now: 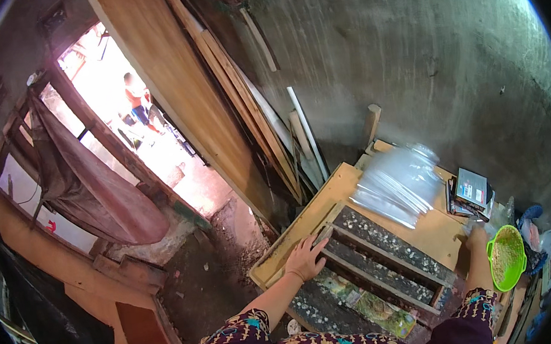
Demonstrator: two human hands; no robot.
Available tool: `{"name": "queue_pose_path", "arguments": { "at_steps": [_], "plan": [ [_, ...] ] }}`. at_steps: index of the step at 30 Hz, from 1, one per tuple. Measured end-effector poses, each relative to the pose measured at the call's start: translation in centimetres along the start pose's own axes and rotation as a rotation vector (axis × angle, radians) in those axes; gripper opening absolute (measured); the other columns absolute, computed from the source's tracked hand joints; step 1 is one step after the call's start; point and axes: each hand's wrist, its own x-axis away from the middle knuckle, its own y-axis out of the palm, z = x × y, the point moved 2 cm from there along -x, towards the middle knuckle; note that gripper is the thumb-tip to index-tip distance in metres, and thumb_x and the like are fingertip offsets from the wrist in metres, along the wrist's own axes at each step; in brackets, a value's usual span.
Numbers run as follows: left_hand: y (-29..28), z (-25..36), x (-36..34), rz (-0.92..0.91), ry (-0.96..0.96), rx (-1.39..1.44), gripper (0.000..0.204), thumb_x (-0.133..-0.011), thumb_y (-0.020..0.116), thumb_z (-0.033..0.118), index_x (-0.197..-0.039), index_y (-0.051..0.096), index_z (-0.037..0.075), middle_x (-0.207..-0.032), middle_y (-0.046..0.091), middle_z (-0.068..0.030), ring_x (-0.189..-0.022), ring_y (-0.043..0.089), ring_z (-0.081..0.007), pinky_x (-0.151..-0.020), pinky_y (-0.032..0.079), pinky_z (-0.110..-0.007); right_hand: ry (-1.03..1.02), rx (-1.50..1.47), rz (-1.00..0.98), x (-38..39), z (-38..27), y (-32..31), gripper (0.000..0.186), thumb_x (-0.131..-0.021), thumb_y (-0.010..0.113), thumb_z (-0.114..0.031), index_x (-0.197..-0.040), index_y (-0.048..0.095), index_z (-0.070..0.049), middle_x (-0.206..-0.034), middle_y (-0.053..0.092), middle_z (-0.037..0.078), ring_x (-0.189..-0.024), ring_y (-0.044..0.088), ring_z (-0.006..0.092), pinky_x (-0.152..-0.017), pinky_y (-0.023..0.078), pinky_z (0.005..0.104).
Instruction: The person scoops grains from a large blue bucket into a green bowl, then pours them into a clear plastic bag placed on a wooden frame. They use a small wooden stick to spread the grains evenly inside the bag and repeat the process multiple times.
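My left hand (305, 259) lies with fingers apart on the near left end of a long wooden frame (379, 269). The frame rests on a dark board (382, 235) covered with pale flecks. At the right, my right hand (476, 237) is beside a bright green plastic basket (495, 263) filled with pale, crumbly, grain-like stuff (507, 253). Its fingers are small and blurred, close to a bit of clear plastic, so their grip is hard to make out. A stack of clear plastic sheets or bags (398, 184) is spread beyond the frame.
Everything stands on a yellow wooden table (320, 197). Flat boxes (471, 187) are piled at its far right. A colourful printed sheet (386, 313) lies near me. Boards and pipes (308, 133) lean on the wall. Left, a person (138, 99) is outside the bright doorway.
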Motion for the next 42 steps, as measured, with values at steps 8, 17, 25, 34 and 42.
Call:
{"name": "queue_pose_path", "arguments": {
  "at_steps": [8,17,25,34,42],
  "plan": [
    [0.5,0.3,-1.1,-0.004,-0.010,0.004,0.058,-0.079,0.057,0.034,-0.133,0.040,0.023,-0.132,0.040,-0.0189,-0.118,0.040,-0.0380,-0.098,0.036,-0.045,-0.201,-0.421,0.947,-3.6,3.6,4.5,0.015,-0.072,0.064,-0.017,-0.083,0.060,-0.007,-0.079,0.059,0.015,-0.075,0.056,0.0349,-0.064,0.045,0.0425],
    [0.6,0.2,-0.4,0.055,0.018,0.031,0.056,-0.077,0.058,0.027,-0.131,0.042,0.018,-0.128,0.040,-0.0193,-0.118,0.038,-0.0388,-0.096,0.035,-0.046,-0.232,-0.021,0.134,5.6,-4.7,0.6,0.057,-0.065,0.065,-0.015,-0.119,0.048,-0.012,-0.099,0.061,0.012,-0.098,0.058,0.0316,-0.088,0.041,0.0481],
    [0.8,0.0,-0.8,0.055,0.029,0.047,0.058,-0.077,0.058,0.026,-0.132,0.041,0.019,-0.128,0.039,-0.0182,-0.117,0.038,-0.0388,-0.096,0.034,-0.046,-0.249,0.078,0.110,2.5,1.0,-0.5,0.016,-0.074,0.057,-0.012,-0.088,0.064,-0.013,-0.094,0.064,0.012,-0.089,0.062,0.0279,-0.086,0.043,0.0478],
    [1.0,-0.2,-0.6,0.062,0.024,0.026,0.058,-0.077,0.058,0.026,-0.132,0.041,0.018,-0.128,0.039,-0.0172,-0.117,0.040,-0.0375,-0.095,0.036,-0.045,-0.336,-0.536,1.006,5.7,-1.1,-9.8,0.010,-0.069,0.061,-0.005,-0.074,0.053,-0.006,-0.078,0.054,0.012,-0.071,0.056,0.0329,-0.062,0.045,0.0422],
    [0.9,0.0,-0.7,0.065,0.035,0.024,0.058,-0.077,0.058,0.026,-0.132,0.041,0.018,-0.128,0.039,-0.0171,-0.117,0.039,-0.0375,-0.095,0.036,-0.045,-0.664,-0.073,0.933,6.1,-6.9,-8.4,0.012,-0.076,0.055,-0.016,-0.088,0.056,-0.016,-0.103,0.055,0.007,-0.100,0.053,0.0270,-0.075,0.045,0.0384]
  ]
}}
